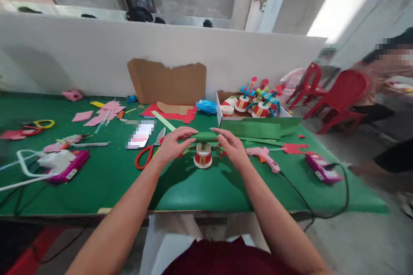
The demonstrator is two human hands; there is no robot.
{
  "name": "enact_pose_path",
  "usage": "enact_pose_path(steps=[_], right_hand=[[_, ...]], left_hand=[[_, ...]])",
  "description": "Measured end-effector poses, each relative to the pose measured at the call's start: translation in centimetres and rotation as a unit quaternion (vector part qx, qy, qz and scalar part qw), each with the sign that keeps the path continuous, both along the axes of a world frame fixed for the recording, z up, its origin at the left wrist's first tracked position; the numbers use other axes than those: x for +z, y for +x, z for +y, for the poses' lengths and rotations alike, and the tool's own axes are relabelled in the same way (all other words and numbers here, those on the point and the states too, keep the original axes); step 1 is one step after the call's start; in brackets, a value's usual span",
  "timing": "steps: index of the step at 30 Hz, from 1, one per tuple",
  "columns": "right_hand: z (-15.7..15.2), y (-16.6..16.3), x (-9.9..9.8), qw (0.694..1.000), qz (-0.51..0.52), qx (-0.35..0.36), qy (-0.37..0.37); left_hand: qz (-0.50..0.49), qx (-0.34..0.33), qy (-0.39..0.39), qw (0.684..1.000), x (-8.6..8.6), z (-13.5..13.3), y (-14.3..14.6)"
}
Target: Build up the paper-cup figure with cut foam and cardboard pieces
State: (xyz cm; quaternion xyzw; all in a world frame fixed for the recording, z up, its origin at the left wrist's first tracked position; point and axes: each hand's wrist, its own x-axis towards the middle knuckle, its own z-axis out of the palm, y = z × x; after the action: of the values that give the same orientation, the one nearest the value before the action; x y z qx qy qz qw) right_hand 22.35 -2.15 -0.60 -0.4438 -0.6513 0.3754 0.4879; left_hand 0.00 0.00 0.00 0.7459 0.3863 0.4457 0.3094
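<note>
A rolled tube of green paper [207, 137] lies level between my two hands, just over a small red and white paper cup figure [203, 160]. My left hand [174, 142] grips the tube's left end between thumb and fingers. At the right end, my right hand [232, 145] holds it the same way. The figure has springy folded-paper arms, partly hidden by my hands, and a folded piece on top that meets the tube. Red-handled scissors [145, 157] lie beside my left hand. Close to my right hand is a pink glue gun [263, 154].
A box [219, 114] of finished-looking cup figures stands at the back right, with green paper sheets [254, 129] before it. A phone [141, 134], pink scraps [109, 109] and cardboard [171, 84] lie leftward and behind. Purple boxes [322, 168] and a cable sit near the right edge.
</note>
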Motion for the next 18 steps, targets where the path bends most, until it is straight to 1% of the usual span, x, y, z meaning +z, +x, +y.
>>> enact_pose_path(steps=[4,7,9,11,13,14,16,17,18], right_hand=[[-0.6,1.1,0.3,0.998,0.038,-0.057,-0.002],[-1.8,1.9,0.3,0.992,0.079,-0.098,-0.001],[-2.9,2.3,0.0,0.987,0.095,-0.131,0.000],[-4.2,2.4,-0.6,0.984,0.083,-0.155,-0.006],[-5.3,2.0,-1.5,0.989,0.034,-0.145,-0.016],[-5.8,1.8,-2.0,0.992,0.000,-0.126,-0.018],[-6.3,1.1,-2.8,0.993,-0.075,-0.091,0.000],[-6.4,0.8,-3.1,0.990,-0.113,-0.083,0.014],[-6.3,0.5,-3.4,0.985,-0.151,-0.083,0.025]], left_hand=[[-0.006,0.038,-0.020,0.999,0.5,-0.9,-0.1],[-0.016,0.066,-0.033,0.997,0.7,-1.9,-0.8],[-0.025,0.086,-0.027,0.996,0.6,-2.8,-1.3],[-0.018,0.119,-0.020,0.993,0.2,-3.9,-1.7],[0.021,0.147,-0.031,0.988,-0.4,-5.3,-1.6],[0.052,0.147,-0.048,0.987,-0.8,-5.9,-1.4],[0.143,0.116,-0.079,0.980,-1.5,-7.2,-0.6],[0.200,0.106,-0.083,0.970,-1.9,-7.7,-0.1],[0.256,0.112,-0.080,0.957,-2.2,-8.1,0.4]])
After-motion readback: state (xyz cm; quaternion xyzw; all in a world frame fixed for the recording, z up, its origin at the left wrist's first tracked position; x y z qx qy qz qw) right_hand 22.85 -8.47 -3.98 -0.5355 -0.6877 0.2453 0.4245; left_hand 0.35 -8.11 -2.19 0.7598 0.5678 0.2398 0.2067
